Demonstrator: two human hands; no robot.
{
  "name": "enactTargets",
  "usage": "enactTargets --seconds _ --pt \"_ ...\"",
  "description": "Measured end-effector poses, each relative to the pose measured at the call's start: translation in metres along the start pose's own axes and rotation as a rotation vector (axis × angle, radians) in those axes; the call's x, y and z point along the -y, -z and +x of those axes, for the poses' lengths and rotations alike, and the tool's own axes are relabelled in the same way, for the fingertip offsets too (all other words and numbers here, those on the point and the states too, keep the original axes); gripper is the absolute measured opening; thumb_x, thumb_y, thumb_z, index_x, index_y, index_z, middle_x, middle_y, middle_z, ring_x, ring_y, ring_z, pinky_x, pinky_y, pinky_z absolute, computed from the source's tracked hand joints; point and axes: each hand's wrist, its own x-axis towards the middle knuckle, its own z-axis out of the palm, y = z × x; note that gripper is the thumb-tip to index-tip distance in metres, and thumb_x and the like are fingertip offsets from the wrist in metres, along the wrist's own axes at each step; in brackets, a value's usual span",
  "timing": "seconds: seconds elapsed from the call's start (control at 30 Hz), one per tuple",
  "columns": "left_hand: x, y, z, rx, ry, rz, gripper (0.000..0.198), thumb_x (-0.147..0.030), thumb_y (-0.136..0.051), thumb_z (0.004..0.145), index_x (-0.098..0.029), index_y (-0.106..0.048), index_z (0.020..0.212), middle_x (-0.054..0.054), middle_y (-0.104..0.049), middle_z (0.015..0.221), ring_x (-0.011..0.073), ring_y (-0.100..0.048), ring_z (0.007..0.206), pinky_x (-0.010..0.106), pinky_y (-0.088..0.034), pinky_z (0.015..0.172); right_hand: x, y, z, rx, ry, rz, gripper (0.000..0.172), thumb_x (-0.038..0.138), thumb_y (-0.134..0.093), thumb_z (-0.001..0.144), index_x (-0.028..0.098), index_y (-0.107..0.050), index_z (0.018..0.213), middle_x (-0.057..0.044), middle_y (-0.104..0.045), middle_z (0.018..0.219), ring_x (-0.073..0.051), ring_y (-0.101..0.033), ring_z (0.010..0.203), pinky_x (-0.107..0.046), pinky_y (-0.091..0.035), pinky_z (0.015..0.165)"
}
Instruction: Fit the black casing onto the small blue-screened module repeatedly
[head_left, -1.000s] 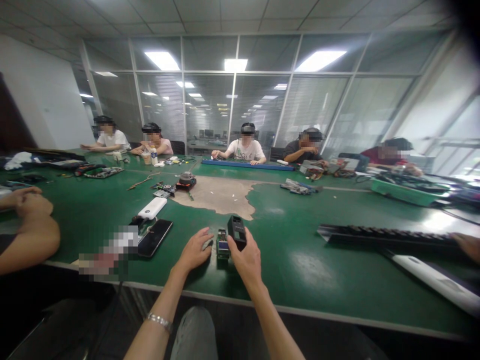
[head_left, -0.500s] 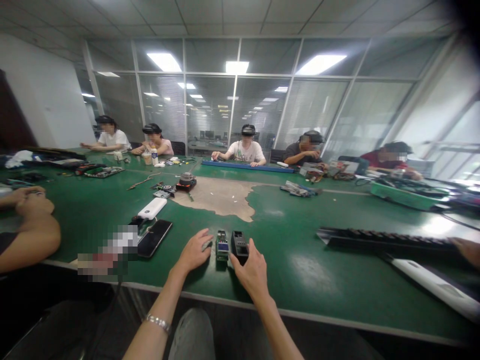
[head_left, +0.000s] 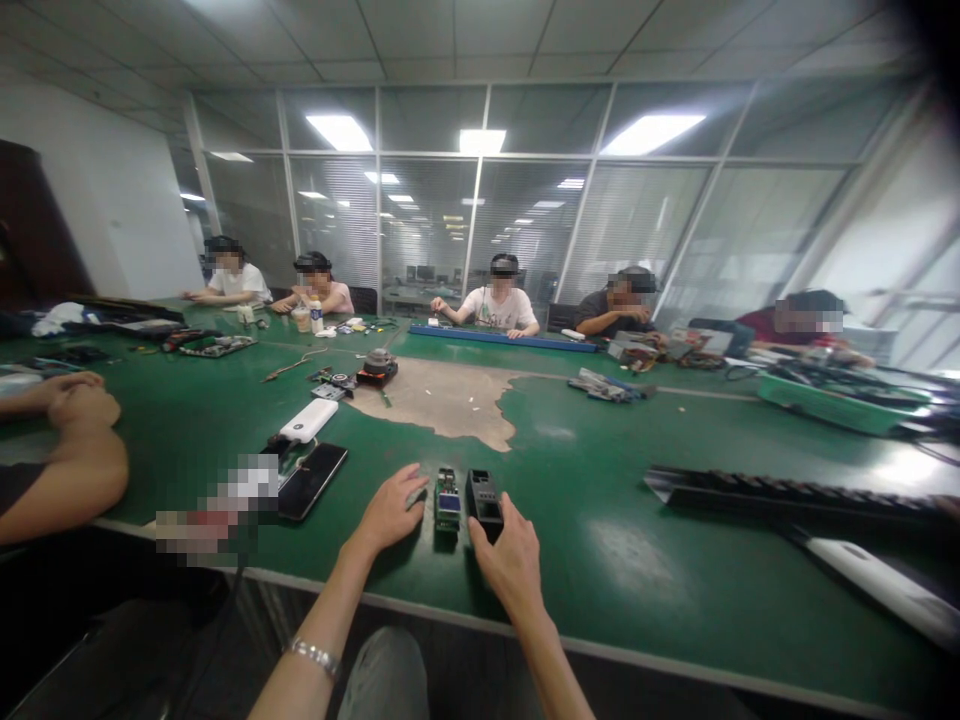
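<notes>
Two small parts stand side by side on the green table in front of me. One is a green circuit board (head_left: 448, 508) with a small blue-violet screen. To its right is a black plastic housing (head_left: 482, 492) with openings in its face. My right hand (head_left: 511, 550) holds the near end of this housing, thumb on the left side and fingers on the right. My left hand (head_left: 392, 512) rests on the table just left of the circuit board, fingers apart and empty, not touching it.
Left of me lie a black phone (head_left: 313, 482) and a white power bank (head_left: 308, 421). A long black strip (head_left: 780, 492) and a white long-bodied device (head_left: 877, 580) lie at right. Farther off are a speaker-like part (head_left: 377, 367), a green basket (head_left: 832, 400) and several people.
The view has shifted slightly, so everything sits a little lower and to the right. Both hands keep nearly the same places beside the board and housing.
</notes>
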Motion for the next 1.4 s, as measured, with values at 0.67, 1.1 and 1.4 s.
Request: enactTargets --seconds 0.67,1.1,1.4 --pt "0.003 0.000 -0.002 -0.002 0.005 -0.036 0.048 -0.019 -0.058 0.077 -0.021 -0.061 0.124 0.007 -0.046 0.143 0.0244 -0.045 0.130 0.040 -0.034 0.112 0.075 0.039 0.004 0.055 -0.055 0.301 0.044 0.046 -0.051 0.084 0.021 -0.058 0.119 -0.009 -0.070 0.101 -0.026 -0.065 0.094 -0.032 -0.046 0.079" --pt "0.007 -0.001 -0.003 -0.006 -0.016 -0.030 0.045 -0.024 -0.059 0.080 -0.021 -0.060 0.126 0.009 -0.045 0.143 0.0250 -0.044 0.131 0.040 -0.034 0.112 0.096 0.027 0.011 0.108 -0.085 0.091 0.040 0.043 -0.052 0.082 0.016 -0.057 0.111 -0.013 -0.069 0.089 -0.027 -0.066 0.083 -0.032 -0.043 0.071" --pt "0.006 -0.001 -0.002 0.002 -0.021 -0.013 0.046 -0.022 -0.058 0.079 -0.021 -0.061 0.125 0.008 -0.045 0.143 0.0253 -0.045 0.130 0.040 -0.035 0.111 0.093 0.026 0.003 0.177 -0.110 0.016 0.041 0.044 -0.049 0.084 0.017 -0.054 0.115 -0.011 -0.070 0.090 -0.025 -0.067 0.084 -0.030 -0.043 0.071"
